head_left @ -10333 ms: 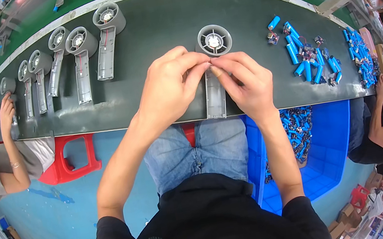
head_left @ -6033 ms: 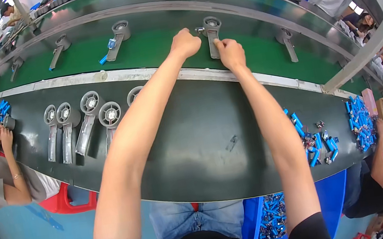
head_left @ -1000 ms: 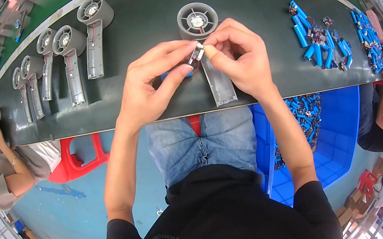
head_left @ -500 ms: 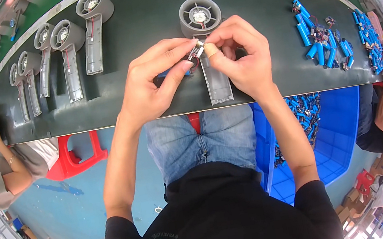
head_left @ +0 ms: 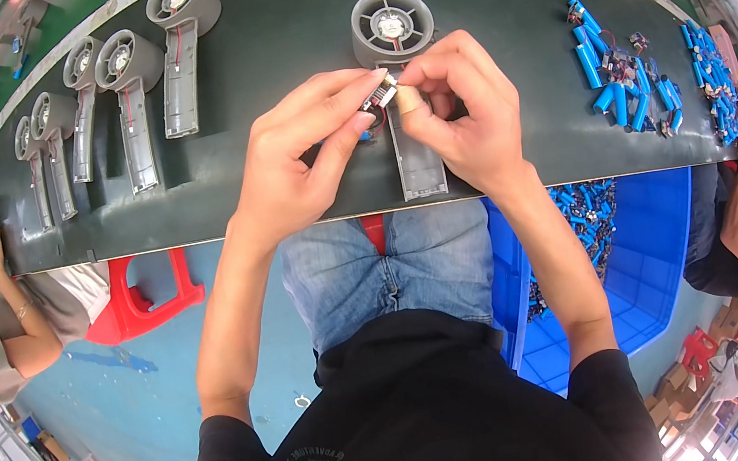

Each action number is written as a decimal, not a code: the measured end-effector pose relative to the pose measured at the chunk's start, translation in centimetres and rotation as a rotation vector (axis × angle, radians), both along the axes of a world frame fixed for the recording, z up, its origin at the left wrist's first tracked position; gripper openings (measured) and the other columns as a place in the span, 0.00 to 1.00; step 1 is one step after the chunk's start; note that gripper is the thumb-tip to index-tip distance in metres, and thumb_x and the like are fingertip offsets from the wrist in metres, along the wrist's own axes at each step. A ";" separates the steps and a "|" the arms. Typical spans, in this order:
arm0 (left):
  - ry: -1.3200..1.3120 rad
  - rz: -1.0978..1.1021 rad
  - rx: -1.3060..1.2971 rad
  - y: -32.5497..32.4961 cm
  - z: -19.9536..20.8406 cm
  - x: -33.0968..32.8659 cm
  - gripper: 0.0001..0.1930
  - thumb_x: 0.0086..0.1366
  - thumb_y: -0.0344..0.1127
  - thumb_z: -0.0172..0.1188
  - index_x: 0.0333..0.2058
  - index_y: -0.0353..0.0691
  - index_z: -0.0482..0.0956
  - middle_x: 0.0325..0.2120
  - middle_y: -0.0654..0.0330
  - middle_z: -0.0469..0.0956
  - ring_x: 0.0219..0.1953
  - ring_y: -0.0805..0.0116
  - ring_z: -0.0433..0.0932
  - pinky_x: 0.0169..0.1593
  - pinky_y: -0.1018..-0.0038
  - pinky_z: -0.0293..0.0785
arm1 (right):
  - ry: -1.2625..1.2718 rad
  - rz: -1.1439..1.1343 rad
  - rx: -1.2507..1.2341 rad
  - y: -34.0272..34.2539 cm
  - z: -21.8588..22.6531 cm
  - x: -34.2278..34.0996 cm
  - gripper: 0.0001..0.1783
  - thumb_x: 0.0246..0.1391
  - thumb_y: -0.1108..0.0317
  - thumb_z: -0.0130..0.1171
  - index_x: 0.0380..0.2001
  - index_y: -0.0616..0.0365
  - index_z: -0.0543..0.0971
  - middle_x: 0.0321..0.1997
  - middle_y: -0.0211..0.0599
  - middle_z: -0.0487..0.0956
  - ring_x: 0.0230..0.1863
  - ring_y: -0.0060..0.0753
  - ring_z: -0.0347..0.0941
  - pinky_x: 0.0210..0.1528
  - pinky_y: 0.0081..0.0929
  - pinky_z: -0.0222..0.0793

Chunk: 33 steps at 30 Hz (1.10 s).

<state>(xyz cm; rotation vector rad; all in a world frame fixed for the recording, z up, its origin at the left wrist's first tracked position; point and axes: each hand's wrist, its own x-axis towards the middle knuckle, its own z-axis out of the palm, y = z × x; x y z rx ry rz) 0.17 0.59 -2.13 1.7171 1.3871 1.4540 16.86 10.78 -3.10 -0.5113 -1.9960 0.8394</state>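
Note:
A grey handheld fan housing (head_left: 399,59) lies on the dark conveyor belt (head_left: 277,31), its round fan head far from me and its open handle toward me. My left hand (head_left: 308,158) and my right hand (head_left: 462,112) meet just above the handle. Together their fingertips pinch a small cylindrical part with red wires (head_left: 381,97). Whether the part touches the housing is hidden by my fingers.
Several more grey fan housings (head_left: 120,86) lie in a row at the left of the belt. Blue battery cells (head_left: 621,76) are heaped at the right. A blue bin (head_left: 622,286) of cells stands by my right knee, a red stool (head_left: 142,303) at my left. People sit on both sides.
Over the last second my hands stay pinched on the small wired part over the handle, with only slight finger shifts. Six seconds ago both arms reached to the far green belt.

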 end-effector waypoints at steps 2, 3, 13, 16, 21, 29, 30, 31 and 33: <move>0.036 0.021 0.006 0.0 0.0 0.0 0.17 0.64 0.19 0.57 0.52 0.31 0.80 0.45 0.50 0.81 0.42 0.66 0.79 0.43 0.76 0.75 | 0.009 -0.007 0.043 0.1 -0.1 0.0 0.08 0.49 0.81 0.67 0.33 0.64 0.79 0.33 0.29 0.74 0.21 0.10 0.62 0.20 0.13 0.57; 0.062 0.031 0.029 0.1 -0.1 0.0 0.17 0.63 0.19 0.58 0.51 0.32 0.80 0.44 0.50 0.81 0.40 0.66 0.80 0.42 0.75 0.76 | 0.001 -0.010 0.086 0.1 0.0 0.0 0.08 0.49 0.80 0.67 0.33 0.64 0.79 0.32 0.29 0.74 0.21 0.10 0.62 0.20 0.13 0.57; 0.040 0.003 0.009 0.2 0.0 -0.1 0.15 0.64 0.20 0.56 0.49 0.31 0.80 0.43 0.52 0.81 0.35 0.67 0.79 0.37 0.75 0.76 | -0.022 0.021 0.100 0.5 0.4 0.2 0.08 0.48 0.80 0.68 0.32 0.64 0.80 0.32 0.29 0.75 0.20 0.11 0.63 0.21 0.13 0.59; -0.032 0.024 0.036 0.4 0.0 0.1 0.15 0.63 0.19 0.57 0.48 0.30 0.81 0.43 0.51 0.81 0.37 0.64 0.80 0.40 0.73 0.76 | -0.025 -0.002 0.075 0.4 0.5 0.0 0.07 0.48 0.79 0.69 0.32 0.63 0.80 0.33 0.30 0.75 0.20 0.12 0.63 0.21 0.14 0.59; 0.184 0.101 0.051 -0.9 0.8 -0.8 0.23 0.59 0.23 0.62 0.55 0.34 0.77 0.46 0.51 0.80 0.46 0.56 0.77 0.49 0.67 0.73 | -0.214 -0.175 -0.166 -1.9 2.3 1.2 0.09 0.53 0.74 0.68 0.37 0.63 0.81 0.25 0.25 0.73 0.21 0.11 0.63 0.21 0.14 0.58; 0.545 0.088 -0.074 2.1 2.6 -2.3 0.28 0.58 0.25 0.62 0.59 0.37 0.71 0.37 0.52 0.76 0.41 0.51 0.74 0.49 0.61 0.71 | -0.414 -0.126 -0.617 2.1 3.8 2.2 0.14 0.62 0.64 0.60 0.38 0.67 0.80 0.27 0.29 0.81 0.29 0.12 0.72 0.33 0.18 0.67; 0.561 0.133 0.082 4.0 3.1 -3.2 0.28 0.58 0.25 0.63 0.59 0.39 0.72 0.34 0.54 0.76 0.39 0.53 0.75 0.48 0.62 0.72 | -0.434 -0.145 -0.447 4.2 4.4 1.4 0.15 0.62 0.62 0.59 0.36 0.67 0.81 0.27 0.31 0.81 0.29 0.15 0.73 0.33 0.20 0.68; 0.517 0.162 0.014 6.0 4.3 -3.9 0.25 0.60 0.27 0.61 0.58 0.40 0.74 0.36 0.53 0.78 0.41 0.53 0.76 0.49 0.63 0.72 | -0.505 -0.191 -0.320 6.8 4.8 0.3 0.17 0.62 0.59 0.58 0.36 0.66 0.81 0.27 0.35 0.82 0.30 0.21 0.76 0.35 0.24 0.70; 0.604 0.250 0.048 12.0 6.0 -5.9 0.20 0.61 0.28 0.60 0.54 0.41 0.77 0.37 0.52 0.78 0.40 0.54 0.77 0.49 0.64 0.72 | -0.549 -0.285 -0.130 13.1 5.5 -2.5 0.20 0.61 0.55 0.56 0.37 0.65 0.82 0.29 0.44 0.83 0.32 0.33 0.79 0.38 0.31 0.72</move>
